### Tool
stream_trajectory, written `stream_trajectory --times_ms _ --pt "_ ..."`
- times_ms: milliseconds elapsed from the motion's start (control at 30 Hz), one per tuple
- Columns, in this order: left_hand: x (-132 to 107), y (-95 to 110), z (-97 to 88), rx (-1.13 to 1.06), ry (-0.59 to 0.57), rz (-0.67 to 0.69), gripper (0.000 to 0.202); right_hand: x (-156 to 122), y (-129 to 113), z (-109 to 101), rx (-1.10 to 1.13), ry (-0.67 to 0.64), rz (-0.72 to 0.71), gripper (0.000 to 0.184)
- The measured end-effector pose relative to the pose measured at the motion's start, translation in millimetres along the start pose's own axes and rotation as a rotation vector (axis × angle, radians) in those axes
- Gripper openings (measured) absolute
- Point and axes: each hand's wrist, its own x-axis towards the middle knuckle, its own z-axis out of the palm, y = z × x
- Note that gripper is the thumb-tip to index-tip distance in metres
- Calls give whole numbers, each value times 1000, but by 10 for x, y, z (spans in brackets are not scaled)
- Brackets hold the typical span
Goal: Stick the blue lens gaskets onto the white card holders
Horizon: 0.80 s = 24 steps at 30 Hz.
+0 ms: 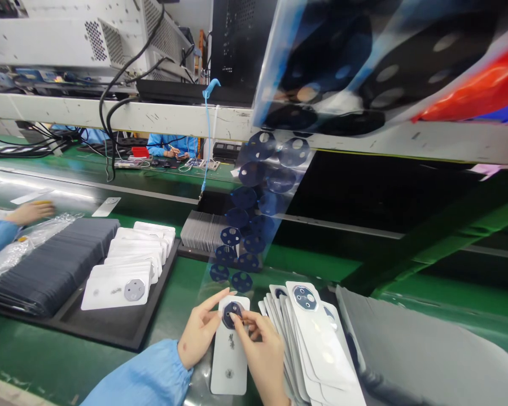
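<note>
One green table (38,344), one black tray (110,332) on it at the left with a dark stack and two rows of white covers. One clear film strip (275,220) hangs down the middle with two columns of dark round stickers, I count about fourteen. A fanned pile of white covers (317,338) sits just right of the hands, too overlapped to count. Left hand (198,332) grips one white cover (230,361) at the near edge, right hand (265,352) pinches one dark ring sticker (232,313) onto its top. The cover's printed mark is too small to read. One co-worker's hand (29,212) is far left.
</note>
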Motion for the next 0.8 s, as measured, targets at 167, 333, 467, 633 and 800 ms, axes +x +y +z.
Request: stream_trajectory --times_ms 167,333,467,633,800 --pt "-2 -30 16 -28 20 10 58 -39 11 6 -119 15 -184 27" --pt "8 -2 13 -23 104 19 63 -29 92 25 -192 84 -182 35" --pt "17 43 18 -17 145 21 59 1 99 43 -11 27 5 50" --pt "11 40 44 18 210 60 46 11 25 30 282 -250 131 29" --pt "5 43 60 9 251 31 52 11 -17 -16 309 -208 107 31"
